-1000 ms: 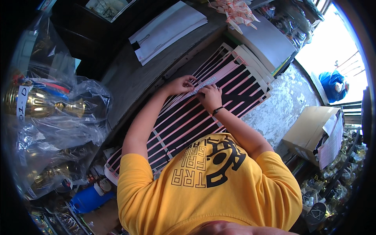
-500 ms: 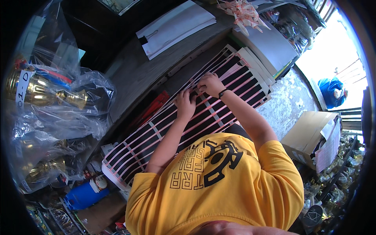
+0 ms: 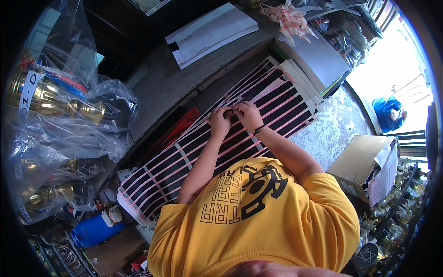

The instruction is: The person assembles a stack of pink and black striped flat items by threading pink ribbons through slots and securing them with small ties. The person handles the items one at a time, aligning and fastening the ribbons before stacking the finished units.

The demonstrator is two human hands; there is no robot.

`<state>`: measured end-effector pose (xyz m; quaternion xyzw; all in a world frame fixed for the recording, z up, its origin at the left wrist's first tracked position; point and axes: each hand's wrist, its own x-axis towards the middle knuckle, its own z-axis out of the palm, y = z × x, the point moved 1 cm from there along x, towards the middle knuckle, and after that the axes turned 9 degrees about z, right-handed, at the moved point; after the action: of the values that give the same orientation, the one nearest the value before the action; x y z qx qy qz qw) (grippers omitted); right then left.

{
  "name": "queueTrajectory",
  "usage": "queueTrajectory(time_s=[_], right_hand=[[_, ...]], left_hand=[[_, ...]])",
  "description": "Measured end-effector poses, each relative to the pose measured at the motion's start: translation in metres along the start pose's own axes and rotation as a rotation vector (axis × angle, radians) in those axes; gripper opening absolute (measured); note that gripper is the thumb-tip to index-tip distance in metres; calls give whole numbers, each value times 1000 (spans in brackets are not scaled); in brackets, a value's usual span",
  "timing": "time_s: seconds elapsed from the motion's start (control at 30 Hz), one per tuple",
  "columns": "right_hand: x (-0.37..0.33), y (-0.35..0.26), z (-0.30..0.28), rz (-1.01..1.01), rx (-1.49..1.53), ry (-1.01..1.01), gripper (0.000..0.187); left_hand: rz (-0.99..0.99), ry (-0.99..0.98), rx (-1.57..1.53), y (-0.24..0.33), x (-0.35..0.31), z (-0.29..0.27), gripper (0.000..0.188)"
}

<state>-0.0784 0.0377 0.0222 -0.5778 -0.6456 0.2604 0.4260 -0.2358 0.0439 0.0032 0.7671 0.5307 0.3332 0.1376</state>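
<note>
Striped sheet (image 3: 235,143), black and pink: one, spread between torso (image 3: 254,217) and desk (image 3: 147,92). Left hand (image 3: 220,119), right hand (image 3: 248,113), at sheet: fingers curled, tips nearly meeting; anything pinched, cannot tell. Likely risk: sheet creasing or tearing, from uneven pull.

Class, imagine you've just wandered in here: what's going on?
A person in a yellow T-shirt works over a black-and-pink striped sheet. The left hand and right hand are close together, bent toward each other; whatever they may pinch is too small to tell. Clipped white papers lie on the grey table beyond, with bagged gold trophies at left.
</note>
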Motion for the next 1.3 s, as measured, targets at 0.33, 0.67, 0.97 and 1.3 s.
queueTrajectory(time_s=[0.33, 0.67, 0.97, 1.3], right_hand=[[2, -5, 7, 199, 7, 5, 13], [-4, -5, 18, 173, -35, 66, 17], [-6, -8, 17, 202, -40, 38, 15], [-4, -1, 26, 135, -61, 98, 17]], left_hand=[[-93, -5, -33, -4, -6, 3, 9], [-163, -32, -33, 5, -6, -2, 6], [-83, 27, 40, 8, -12, 1, 9], [-93, 83, 35, 10, -15, 3, 13]])
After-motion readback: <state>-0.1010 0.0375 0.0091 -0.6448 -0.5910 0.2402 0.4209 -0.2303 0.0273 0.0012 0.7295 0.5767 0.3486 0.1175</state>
